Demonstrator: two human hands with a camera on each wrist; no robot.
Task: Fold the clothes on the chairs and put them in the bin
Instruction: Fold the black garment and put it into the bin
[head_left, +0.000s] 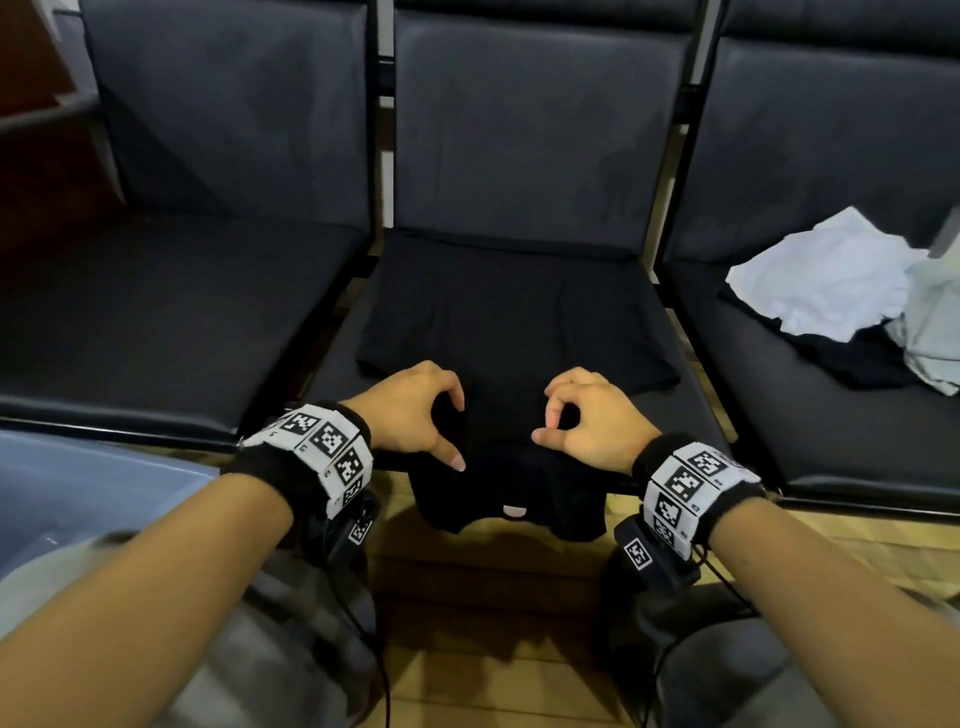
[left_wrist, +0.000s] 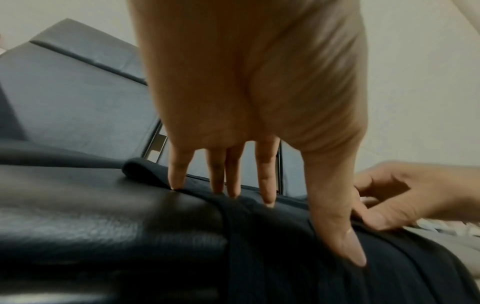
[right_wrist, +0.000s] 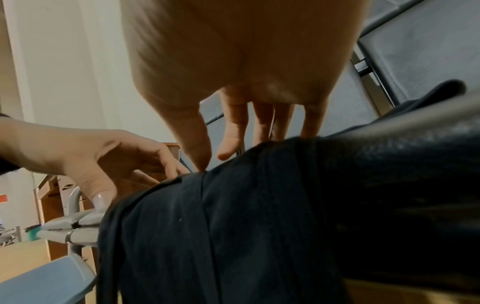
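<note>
On the middle chair (head_left: 519, 156), both hands' straight fingers are pressing a half-folded black T-shirt (head_left: 514, 322); crumpled clothes (head_left: 841, 291) are waiting, unbinned.

No readable text in any view.

The only markings are black-and-white square code tags (head_left: 328, 439) on the white band around the left wrist, with matching tags (head_left: 683, 483) on the band around the right wrist and on the small black units hanging under both; they are patterns, not letters or numbers. A small pale label (head_left: 514, 512) shows on the near edge of the black garment (head_left: 511, 322) hanging off the middle chair, too small to read.
</note>
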